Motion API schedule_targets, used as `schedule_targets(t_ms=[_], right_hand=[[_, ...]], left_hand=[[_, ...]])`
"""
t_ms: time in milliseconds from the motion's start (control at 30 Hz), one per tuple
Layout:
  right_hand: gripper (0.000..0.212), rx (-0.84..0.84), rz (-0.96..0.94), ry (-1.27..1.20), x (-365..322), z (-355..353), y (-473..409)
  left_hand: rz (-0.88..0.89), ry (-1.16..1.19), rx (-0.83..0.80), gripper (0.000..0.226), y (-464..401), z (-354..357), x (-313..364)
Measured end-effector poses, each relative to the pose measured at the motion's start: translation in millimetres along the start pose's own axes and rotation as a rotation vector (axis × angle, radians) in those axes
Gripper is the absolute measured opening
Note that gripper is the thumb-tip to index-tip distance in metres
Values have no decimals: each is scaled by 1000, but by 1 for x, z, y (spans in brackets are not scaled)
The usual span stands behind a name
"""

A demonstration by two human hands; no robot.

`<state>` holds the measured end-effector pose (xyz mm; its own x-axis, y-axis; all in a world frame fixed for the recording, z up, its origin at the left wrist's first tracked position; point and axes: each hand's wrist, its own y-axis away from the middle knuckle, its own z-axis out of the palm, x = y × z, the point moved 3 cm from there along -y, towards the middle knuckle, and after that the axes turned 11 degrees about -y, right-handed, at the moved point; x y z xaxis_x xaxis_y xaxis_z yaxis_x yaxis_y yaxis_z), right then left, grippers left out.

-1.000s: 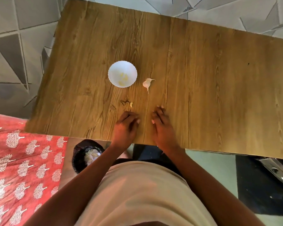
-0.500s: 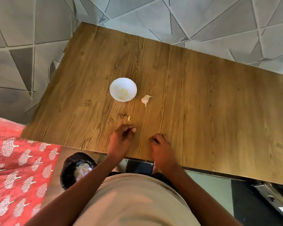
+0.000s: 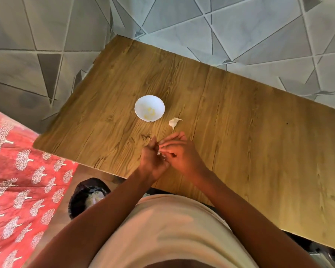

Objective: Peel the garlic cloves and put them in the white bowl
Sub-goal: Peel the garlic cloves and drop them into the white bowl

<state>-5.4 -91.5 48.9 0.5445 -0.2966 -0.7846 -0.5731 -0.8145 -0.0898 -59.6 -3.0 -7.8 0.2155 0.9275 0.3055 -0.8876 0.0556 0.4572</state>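
Both hands meet over the near part of the wooden desk [image 3: 240, 122], just above its front edge. Left hand [image 3: 153, 161] has fingers curled, right hand [image 3: 180, 151] fingers bent toward it, fingertips of both pinching a small whitish garlic clove [image 3: 160, 153] between them. Clove mostly hidden by fingers, only a pale bit shows; cannot tell how much skin is on it. Both hands closed round that clove, raised a little off the desk surface or right on it, hard to tell.

White bowl [image 3: 141, 102] with scalloped rim sits on the desk beyond the hands, toward the left-centre. Some yellowish peeled pieces inside it [image 3: 150, 111], count unclear. Just right of the bowl and slightly nearer, apart from it, lies a garlic piece with papery skin [image 3: 173, 122] and a thin tail pointing toward the hands. It sits just beyond the right hand's fingertips, not touching.

Below the desk edge on the left, a dark bin [image 3: 79, 196] on the floor with pale scraps in it. Red cloth with white tree print [image 3: 17, 180] at far left. Grey floor tiles with triangle pattern [image 3: 240, 26] beyond the desk. Person's light shirt [image 3: 172, 229] fills the bottom centre.
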Motion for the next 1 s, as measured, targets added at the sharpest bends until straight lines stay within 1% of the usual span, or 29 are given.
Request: schedule_targets(t_ms=[67,100,133,200,267,333,400,433,500,567,633,667,700,767,867,1000], right_hand=[[12,125,-104,3,-5,-4,-1],[9,200,-145,-37,-6,-8,-1],[10,257,-148,-103,-7,-11,-2],[14,294,-65,-274,-3,-15,1],[19,279,27,-410,2,-13,4],[21,301,65,-485,9,-12,8],[23,358,89,-523,16,-14,16],[24,373,93,-506,22,-16,21],[30,336,66,-336,38,-17,34],[50,202,39,-116,60,-7,50],[74,85,95,47,85,7,66],[80,65,125,98,93,13,72],[79,76,132,134,97,16,75],[68,142,124,142,95,17,68],[53,194,131,-12,94,17,43],[39,146,102,-188,97,18,35]], left_hand=[[57,-26,-18,76,1,2,3],[75,-19,0,76,2,3,5],[81,-4,44,76,4,4,5],[106,-29,122,77,4,-1,3],[119,-25,107,75,3,-6,5],[117,1,99,74,2,-11,8],[123,-9,104,75,2,-18,11],[143,33,100,74,3,-21,12],[183,84,119,73,7,-26,17],[210,83,126,71,9,-32,20],[219,88,125,68,11,-38,21],[221,88,123,67,13,-39,21],[223,86,115,66,16,-39,21],[221,91,112,66,18,-40,20],[211,98,144,70,17,-44,18],[208,72,153,70,21,-45,18]])
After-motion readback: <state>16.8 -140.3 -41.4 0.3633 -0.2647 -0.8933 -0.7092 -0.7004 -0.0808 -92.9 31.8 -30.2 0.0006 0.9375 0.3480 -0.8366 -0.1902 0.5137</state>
